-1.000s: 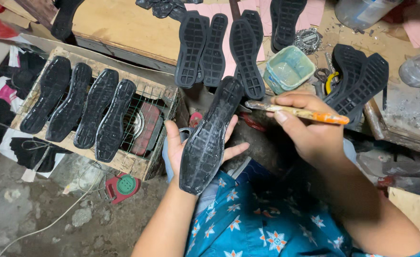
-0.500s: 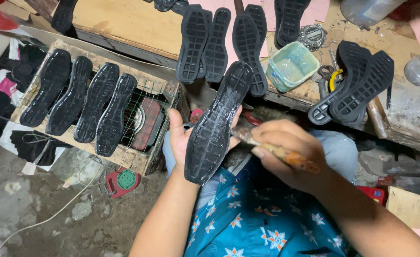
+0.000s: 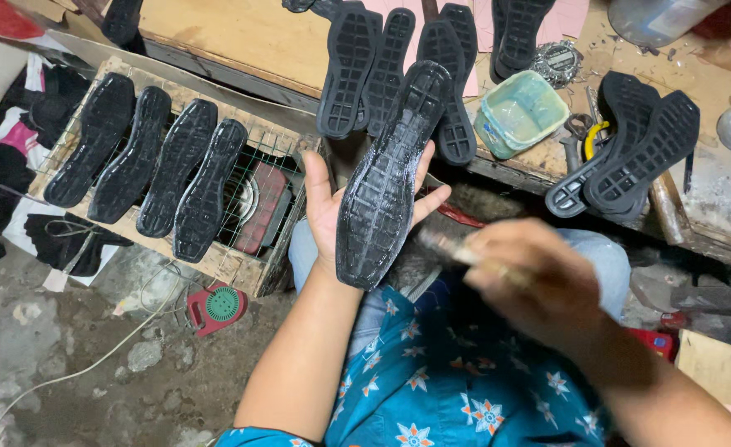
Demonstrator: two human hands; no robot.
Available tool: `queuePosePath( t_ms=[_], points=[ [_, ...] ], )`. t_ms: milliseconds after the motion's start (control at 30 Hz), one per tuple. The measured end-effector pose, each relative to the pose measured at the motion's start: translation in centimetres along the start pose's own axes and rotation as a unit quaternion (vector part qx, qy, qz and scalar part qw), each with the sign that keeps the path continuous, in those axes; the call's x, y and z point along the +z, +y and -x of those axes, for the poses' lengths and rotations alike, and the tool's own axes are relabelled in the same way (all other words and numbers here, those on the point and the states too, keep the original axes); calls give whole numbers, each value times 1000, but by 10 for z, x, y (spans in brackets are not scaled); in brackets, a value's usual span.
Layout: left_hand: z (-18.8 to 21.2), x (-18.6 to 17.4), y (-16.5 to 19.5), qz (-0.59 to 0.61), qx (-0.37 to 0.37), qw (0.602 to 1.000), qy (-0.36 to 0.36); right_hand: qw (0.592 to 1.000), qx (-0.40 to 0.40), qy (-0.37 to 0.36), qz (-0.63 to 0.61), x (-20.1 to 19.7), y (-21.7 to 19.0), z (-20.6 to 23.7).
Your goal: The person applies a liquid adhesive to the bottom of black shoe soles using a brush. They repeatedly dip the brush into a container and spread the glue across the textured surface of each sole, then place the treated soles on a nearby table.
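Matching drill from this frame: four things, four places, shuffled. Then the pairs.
Things:
1. wet sole
2. tub
3. four soles
4. red disc

Places:
A. on the floor by the crate
B. on the left hand
C. on the bench, right of the held sole's tip
D. in a row on the wire rack

Pairs: 1-B, 2-C, 3-D, 4-A

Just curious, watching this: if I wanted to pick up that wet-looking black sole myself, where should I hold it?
Probably from underneath, as the left hand does: palm under the sole, fingers on its side edges. The ribbed face turned up looks glossy and wet, so keep off it.
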State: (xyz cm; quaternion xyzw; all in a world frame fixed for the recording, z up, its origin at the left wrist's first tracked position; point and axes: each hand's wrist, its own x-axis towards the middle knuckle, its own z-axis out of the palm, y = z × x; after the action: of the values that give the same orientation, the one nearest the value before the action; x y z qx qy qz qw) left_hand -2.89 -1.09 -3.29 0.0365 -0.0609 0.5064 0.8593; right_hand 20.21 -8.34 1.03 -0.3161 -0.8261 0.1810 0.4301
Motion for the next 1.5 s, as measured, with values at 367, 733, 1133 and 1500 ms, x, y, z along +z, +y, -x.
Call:
queuePosePath(
  t_ms=[367,733,1133,1500],
  points=[
    [17,7,-3,3,7,1000,4,938,247,80,229,-48,154,-70],
    [18,10,1,5,23,999,30,944,221,45,240,-40,155,-63],
    [14,4,1,-5,9,1000,-2,935,315,121,-112,-39,91,-22],
    [9,2,-4,-47,7,999,-9,988,137,-39,-52,1,-3,-17]
  ],
)
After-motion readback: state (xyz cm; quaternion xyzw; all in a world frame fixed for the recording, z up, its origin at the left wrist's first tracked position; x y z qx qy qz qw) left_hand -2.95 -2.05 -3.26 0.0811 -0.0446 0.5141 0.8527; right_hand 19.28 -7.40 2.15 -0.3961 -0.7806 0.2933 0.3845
